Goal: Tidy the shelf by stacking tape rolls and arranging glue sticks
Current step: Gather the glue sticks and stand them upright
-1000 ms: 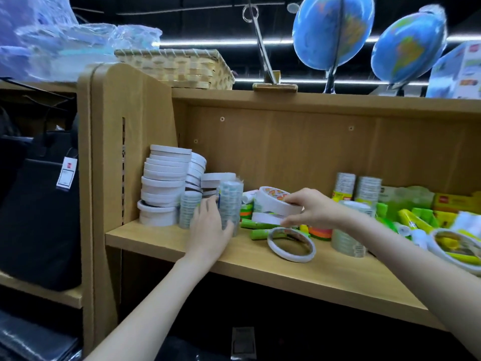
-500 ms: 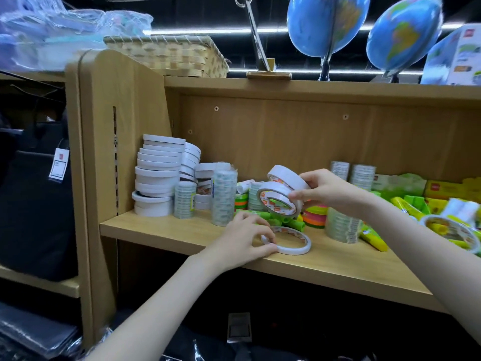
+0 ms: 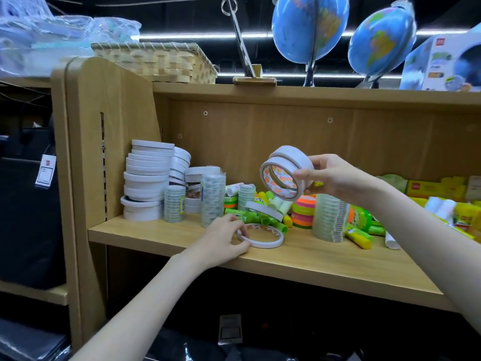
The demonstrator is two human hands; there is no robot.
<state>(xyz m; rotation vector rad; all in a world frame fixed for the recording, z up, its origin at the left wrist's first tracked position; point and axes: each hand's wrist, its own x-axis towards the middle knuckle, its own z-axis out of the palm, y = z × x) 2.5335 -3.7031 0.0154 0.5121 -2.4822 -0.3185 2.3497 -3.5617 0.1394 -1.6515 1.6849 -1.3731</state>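
While the right hand (image 3: pixel 335 178) holds two white tape rolls (image 3: pixel 286 171) pinched above the shelf (image 3: pixel 325 259), the looser one could slide out; the left hand (image 3: pixel 223 241), fingers curled on the thin roll (image 3: pixel 260 235) near the front edge, might nudge it off.

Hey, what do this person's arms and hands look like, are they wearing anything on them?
Both arms are bare as far as the picture shows: no sleeves, gloves, watch or bracelets in view. The left hand and right hand show no rings that I can make out. Nails look short and unpainted, though the picture is soft.
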